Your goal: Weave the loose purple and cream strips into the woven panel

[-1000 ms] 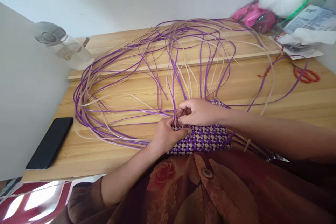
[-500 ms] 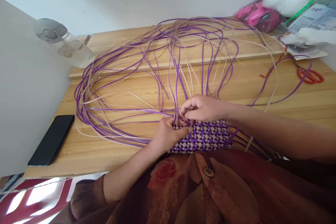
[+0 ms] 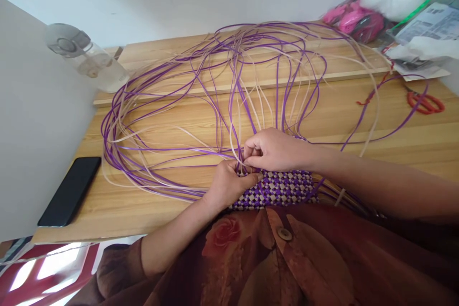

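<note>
A purple and beige woven piece (image 3: pixel 287 186) lies at the table's front edge, against my shirt. My left hand (image 3: pixel 231 182) grips its left end, thumb on top of the weave and fingers behind it. Just above the far edge, my right hand (image 3: pixel 268 149) is closed, thumb and index finger pinching a beige strip (image 3: pixel 234 142) that bends up in a loop. Long loose purple and beige strips (image 3: pixel 116 122) run from the weave and curve in a wide bundle over the left and back of the table. The right fingertips are partly hidden.
On the left are a black phone (image 3: pixel 70 191) and a clear bottle with a grey lid (image 3: pixel 96 64). Red-handled scissors (image 3: pixel 425 103) lie at the right, near papers (image 3: pixel 423 24) and a bag of pink material (image 3: pixel 355 21). A raised board (image 3: pixel 172 87) spans the back.
My right hand has drawn slightly down and closed more on the beige strip, which now bows out to the left. My left hand stays in place on the weave.
</note>
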Action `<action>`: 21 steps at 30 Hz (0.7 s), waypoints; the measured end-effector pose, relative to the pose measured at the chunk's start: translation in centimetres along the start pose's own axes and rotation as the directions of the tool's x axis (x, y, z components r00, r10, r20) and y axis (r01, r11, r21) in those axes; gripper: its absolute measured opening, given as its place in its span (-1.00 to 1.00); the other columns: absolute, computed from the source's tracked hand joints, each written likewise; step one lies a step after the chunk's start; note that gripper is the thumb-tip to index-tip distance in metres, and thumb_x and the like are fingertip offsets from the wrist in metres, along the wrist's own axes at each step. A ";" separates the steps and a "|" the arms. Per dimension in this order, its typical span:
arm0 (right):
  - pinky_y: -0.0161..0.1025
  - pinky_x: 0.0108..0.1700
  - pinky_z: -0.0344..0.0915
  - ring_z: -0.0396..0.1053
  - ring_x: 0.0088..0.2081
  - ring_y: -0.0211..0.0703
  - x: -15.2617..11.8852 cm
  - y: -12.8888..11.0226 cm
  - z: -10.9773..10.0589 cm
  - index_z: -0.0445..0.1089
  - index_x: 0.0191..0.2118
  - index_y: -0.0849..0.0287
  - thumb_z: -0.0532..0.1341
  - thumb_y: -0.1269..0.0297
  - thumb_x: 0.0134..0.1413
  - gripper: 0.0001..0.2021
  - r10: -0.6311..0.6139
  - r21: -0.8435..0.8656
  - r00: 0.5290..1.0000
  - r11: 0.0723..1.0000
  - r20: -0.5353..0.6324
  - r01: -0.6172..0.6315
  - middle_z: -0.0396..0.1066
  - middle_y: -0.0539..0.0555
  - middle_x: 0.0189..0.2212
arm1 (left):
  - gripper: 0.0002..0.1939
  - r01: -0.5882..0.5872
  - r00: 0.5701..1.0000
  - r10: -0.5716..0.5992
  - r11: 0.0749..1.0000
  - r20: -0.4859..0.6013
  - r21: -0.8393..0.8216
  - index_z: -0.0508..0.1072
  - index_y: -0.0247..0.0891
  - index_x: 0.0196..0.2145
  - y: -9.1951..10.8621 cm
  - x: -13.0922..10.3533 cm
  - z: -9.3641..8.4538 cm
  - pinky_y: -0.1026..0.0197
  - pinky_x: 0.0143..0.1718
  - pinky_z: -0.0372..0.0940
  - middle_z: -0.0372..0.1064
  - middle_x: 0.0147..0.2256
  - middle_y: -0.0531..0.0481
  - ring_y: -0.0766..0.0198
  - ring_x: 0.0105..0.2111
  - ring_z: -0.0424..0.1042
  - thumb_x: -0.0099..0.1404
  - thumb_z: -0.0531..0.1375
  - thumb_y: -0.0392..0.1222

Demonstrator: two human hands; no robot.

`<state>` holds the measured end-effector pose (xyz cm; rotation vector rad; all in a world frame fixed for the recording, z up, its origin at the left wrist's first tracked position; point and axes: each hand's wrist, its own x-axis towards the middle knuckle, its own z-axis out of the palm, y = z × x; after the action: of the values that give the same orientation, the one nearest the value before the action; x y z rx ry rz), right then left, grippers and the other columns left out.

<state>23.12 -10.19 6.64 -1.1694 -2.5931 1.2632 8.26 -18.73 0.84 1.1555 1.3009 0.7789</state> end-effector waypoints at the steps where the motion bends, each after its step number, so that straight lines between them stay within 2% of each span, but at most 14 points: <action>1: -0.38 -0.48 0.08 0.30 -0.53 -0.35 0.1 0.1 0.2 0.45 -0.47 0.19 0.22 0.35 -0.10 -0.93 0.030 0.013 1.000 0.999 -0.002 -0.030 0.42 -0.06 -0.57 | -0.73 0.003 1.000 -0.003 1.000 -0.004 -0.007 0.36 -0.33 -0.61 0.0 0.0 0.0 0.31 -0.54 -0.04 0.14 -0.62 0.15 0.45 -0.58 0.04 0.04 0.33 -0.13; 4: -0.38 -0.51 0.09 0.29 -0.52 -0.34 0.7 1.1 0.7 0.42 -0.46 0.19 0.22 0.35 -0.14 -0.94 0.175 0.155 0.985 0.973 0.006 -0.174 0.41 -0.05 -0.56 | -0.78 0.005 1.000 -0.006 1.000 -0.011 -0.019 0.44 -0.34 -0.56 0.1 -0.1 0.0 0.31 -0.52 0.02 0.22 -0.60 0.12 0.43 -0.58 0.09 0.03 0.34 -0.14; 6: -0.39 -0.56 0.08 0.23 -0.59 -0.36 0.5 2.0 0.5 0.37 -0.46 0.20 0.20 0.34 -0.12 -0.95 0.286 0.306 0.958 0.912 0.008 -0.275 0.35 -0.07 -0.61 | -0.79 0.008 1.000 -0.009 1.000 -0.027 -0.003 0.48 -0.34 -0.52 0.2 -0.2 0.0 0.31 -0.51 0.05 0.27 -0.59 0.11 0.42 -0.57 0.13 0.02 0.35 -0.14; 8: -0.39 -0.62 0.03 0.13 -0.66 -0.40 -0.4 2.7 0.0 0.30 -0.49 0.20 0.17 0.32 -0.07 -0.92 0.343 0.445 0.937 0.831 0.062 -0.334 0.27 -0.09 -0.67 | -0.78 0.019 0.999 -0.018 1.000 -0.045 0.014 0.49 -0.34 -0.51 0.2 -0.1 -0.1 0.31 -0.49 0.09 0.32 -0.57 0.09 0.41 -0.56 0.17 0.00 0.36 -0.12; 10: -0.41 -0.64 0.03 0.13 -0.68 -0.40 -1.9 2.8 -0.6 0.26 -0.49 0.20 0.17 0.31 -0.05 -0.90 0.291 0.522 0.939 0.781 0.183 -0.344 0.25 -0.09 -0.68 | -0.76 0.024 0.999 -0.024 1.000 -0.040 0.011 0.51 -0.34 -0.49 0.2 0.0 -0.2 0.30 -0.46 0.14 0.38 -0.54 0.05 0.38 -0.54 0.24 0.02 0.36 -0.09; 12: -0.42 -0.61 0.08 0.19 -0.63 -0.39 -3.3 2.2 -0.8 0.28 -0.45 0.21 0.21 0.32 -0.06 -0.91 0.148 0.543 0.940 0.783 0.308 -0.301 0.28 -0.09 -0.64 | -0.78 0.000 1.000 0.000 1.000 0.004 -0.006 0.53 -0.34 -0.47 0.1 0.3 -0.2 0.29 -0.41 0.20 0.44 -0.49 0.01 0.34 -0.49 0.31 0.03 0.35 -0.09; 14: -0.43 -0.57 0.09 0.20 -0.60 -0.39 -3.8 0.9 -0.2 0.31 -0.40 0.22 0.24 0.31 -0.04 -0.89 0.022 0.562 0.939 0.796 0.343 -0.224 0.26 -0.10 -0.63 | -0.80 -0.033 0.998 0.035 0.998 0.043 -0.046 0.53 -0.34 -0.47 -0.1 0.5 -0.1 0.28 -0.40 0.23 0.46 -0.47 0.00 0.31 -0.47 0.35 0.02 0.36 -0.12; 16: -0.42 -0.54 0.06 0.16 -0.59 -0.41 -3.0 -0.4 0.6 0.34 -0.38 0.23 0.25 0.29 -0.01 -0.87 -0.017 0.567 0.969 0.813 0.247 -0.131 0.23 -0.11 -0.62 | -0.79 -0.047 0.997 0.054 0.993 0.056 -0.113 0.53 -0.34 -0.46 -0.3 0.6 0.0 0.27 -0.39 0.25 0.46 -0.48 0.01 0.31 -0.48 0.36 -0.01 0.37 -0.14; 18: -0.41 -0.53 0.06 0.14 -0.58 -0.42 -1.4 -1.2 0.8 0.34 -0.41 0.25 0.25 0.30 0.01 -0.88 0.046 0.548 0.995 0.832 0.085 -0.085 0.23 -0.11 -0.61 | -0.76 -0.041 0.998 0.050 0.985 0.046 -0.166 0.52 -0.35 -0.45 -0.5 0.5 0.2 0.28 -0.39 0.24 0.45 -0.48 0.02 0.33 -0.48 0.35 -0.01 0.39 -0.12; 19: -0.41 -0.54 0.06 0.12 -0.59 -0.43 -0.6 -1.3 0.3 0.31 -0.45 0.25 0.23 0.30 0.03 -0.86 0.104 0.538 0.995 0.838 0.005 -0.090 0.22 -0.11 -0.62 | -0.75 -0.036 0.998 0.043 0.984 0.036 -0.176 0.51 -0.35 -0.45 -0.6 0.5 0.2 0.28 -0.40 0.23 0.44 -0.48 0.03 0.35 -0.49 0.33 0.00 0.39 -0.11; 21: -0.40 -0.58 0.00 0.02 -0.64 -0.45 0.5 -1.0 -2.1 0.20 -0.53 0.22 0.12 0.27 0.17 -0.74 0.218 0.543 0.966 0.833 -0.140 -0.109 0.10 -0.13 -0.67 | -0.74 -0.017 1.000 0.020 0.986 0.012 -0.164 0.50 -0.34 -0.48 -0.5 0.4 0.3 0.31 -0.43 0.20 0.41 -0.52 0.06 0.39 -0.53 0.29 -0.01 0.40 -0.10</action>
<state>22.85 -8.80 8.60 -1.3251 -1.8447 1.6555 8.50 -18.61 0.20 1.0403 1.1925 0.8737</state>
